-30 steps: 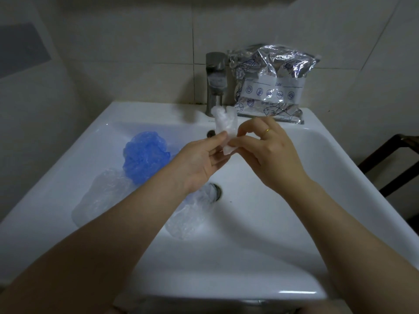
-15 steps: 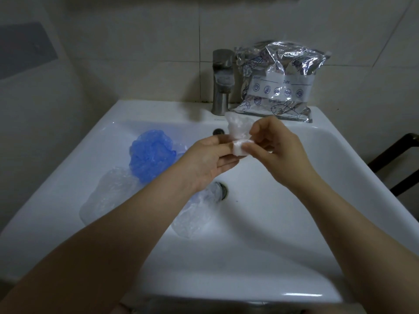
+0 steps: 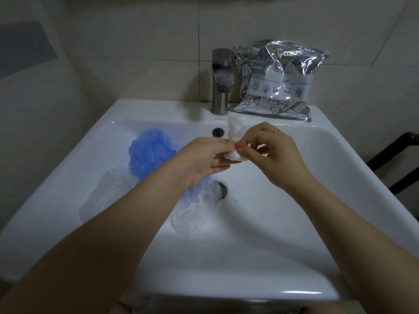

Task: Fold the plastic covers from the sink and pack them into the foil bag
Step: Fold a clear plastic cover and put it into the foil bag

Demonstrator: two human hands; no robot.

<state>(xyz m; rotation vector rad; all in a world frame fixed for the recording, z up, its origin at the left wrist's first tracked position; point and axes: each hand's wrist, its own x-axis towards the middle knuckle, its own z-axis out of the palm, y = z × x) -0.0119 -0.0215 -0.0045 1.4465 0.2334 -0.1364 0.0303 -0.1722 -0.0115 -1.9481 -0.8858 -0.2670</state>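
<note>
Above the white sink (image 3: pixel 283 234), my left hand (image 3: pixel 204 159) and my right hand (image 3: pixel 272 152) both pinch a small, bunched clear plastic cover (image 3: pixel 234 141), whose top sticks up between my fingertips. A crumpled blue cover (image 3: pixel 149 150) lies in the basin's left part. One clear cover (image 3: pixel 108 193) lies at the left below the blue one, and another clear cover (image 3: pixel 192 214) lies over the drain, partly hidden by my left forearm. The silver foil bag (image 3: pixel 278 80) leans against the wall tiles on the sink's back ledge, right of the tap.
A metal tap (image 3: pixel 221 80) stands at the back centre, with the overflow hole (image 3: pixel 218 132) below it. The drain (image 3: pixel 223 189) sits mid-basin. A dark chair frame (image 3: pixel 399 159) stands to the right of the sink.
Both hands stay together on the small clear cover, my fingers working the bundle tighter; its lower end now pokes out under my right fingertips. The view shifted slightly.
</note>
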